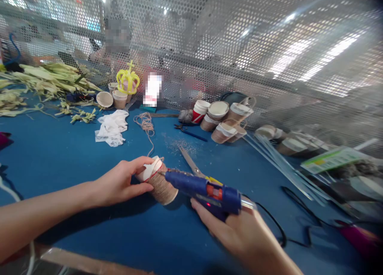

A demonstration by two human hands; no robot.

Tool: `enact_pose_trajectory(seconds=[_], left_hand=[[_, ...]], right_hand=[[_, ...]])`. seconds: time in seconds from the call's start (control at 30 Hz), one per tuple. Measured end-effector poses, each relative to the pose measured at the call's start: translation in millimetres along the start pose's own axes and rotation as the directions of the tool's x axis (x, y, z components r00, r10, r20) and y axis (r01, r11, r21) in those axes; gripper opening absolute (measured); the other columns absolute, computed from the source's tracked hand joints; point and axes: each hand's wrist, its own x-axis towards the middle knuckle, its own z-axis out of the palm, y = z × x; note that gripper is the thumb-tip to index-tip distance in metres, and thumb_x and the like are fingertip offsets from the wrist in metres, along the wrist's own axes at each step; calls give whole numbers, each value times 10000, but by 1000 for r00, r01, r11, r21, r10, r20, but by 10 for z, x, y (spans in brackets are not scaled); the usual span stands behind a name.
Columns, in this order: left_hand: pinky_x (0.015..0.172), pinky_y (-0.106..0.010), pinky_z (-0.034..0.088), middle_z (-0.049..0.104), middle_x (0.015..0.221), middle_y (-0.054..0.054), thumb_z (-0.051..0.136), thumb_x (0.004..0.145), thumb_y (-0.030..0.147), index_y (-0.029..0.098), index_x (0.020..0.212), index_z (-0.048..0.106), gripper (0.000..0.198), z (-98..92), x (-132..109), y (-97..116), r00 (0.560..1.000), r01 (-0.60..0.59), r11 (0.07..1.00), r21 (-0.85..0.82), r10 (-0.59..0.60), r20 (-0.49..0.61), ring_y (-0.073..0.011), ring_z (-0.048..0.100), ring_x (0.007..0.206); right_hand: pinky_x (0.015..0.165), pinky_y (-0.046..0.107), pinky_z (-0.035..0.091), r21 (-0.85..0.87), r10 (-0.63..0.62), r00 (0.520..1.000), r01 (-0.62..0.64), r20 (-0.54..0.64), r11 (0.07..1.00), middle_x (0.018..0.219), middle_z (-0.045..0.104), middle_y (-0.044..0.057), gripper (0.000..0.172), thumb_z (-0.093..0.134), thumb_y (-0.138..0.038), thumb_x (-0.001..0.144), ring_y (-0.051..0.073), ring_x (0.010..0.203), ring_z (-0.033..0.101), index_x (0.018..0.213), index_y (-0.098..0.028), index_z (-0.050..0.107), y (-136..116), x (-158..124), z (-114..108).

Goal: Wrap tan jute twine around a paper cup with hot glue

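Observation:
My left hand [125,182] grips a paper cup [163,189] that lies tilted on its side, its fingers and thumb around the white end. Brown twine is wound round most of the cup, and a loose strand [151,145] runs from it back to a tangled heap of twine [145,122]. My right hand [236,231] is wrapped round the handle of a blue hot glue gun [203,187], with a small red light lit on its side. The nozzle points left and is at the cup beside the edge of the winding; whether it touches is unclear.
Behind the glue gun lie scissors [190,161]. Several twine-wrapped cups [223,132] stand at the back, near pliers [191,133]. Clear glue sticks [281,167] lie to the right, above a black cable [278,223]. White cloth [112,127] and corn husks [50,77] are left.

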Motion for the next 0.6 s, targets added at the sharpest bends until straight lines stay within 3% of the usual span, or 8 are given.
enact_pose_trajectory(seconds=[0.23, 0.43, 0.6], left_hand=[[719, -281, 470, 675, 932, -55, 556, 781, 239, 170, 1159, 424, 406, -2, -20, -19, 1000, 15, 999, 36, -14, -15, -171, 624, 798], [732, -276, 469, 671, 960, -55, 554, 781, 226, 175, 1168, 414, 415, -12, -21, -11, 1000, -3, 1000, 19, 3, -3, -166, 624, 818], [704, -277, 470, 680, 913, -55, 547, 787, 234, 169, 1164, 405, 407, -10, -26, -3, 1000, 8, 999, 40, -7, -4, -167, 629, 780]], right_hand=[[554, 229, 506, 23, 63, 998, -62, -24, 998, 646, 662, 21, 138, 496, -221, 753, 160, 588, 628, 741, -183, 628, 4, 45, -45], [496, 231, 487, 7, 59, 998, -59, 6, 998, 580, 639, 11, 148, 515, -256, 732, 153, 526, 606, 663, -178, 621, 10, 21, -18], [528, 257, 503, 6, 93, 994, -93, -56, 996, 600, 652, 24, 137, 524, -247, 724, 173, 561, 616, 646, -176, 611, 1, 33, -1]])
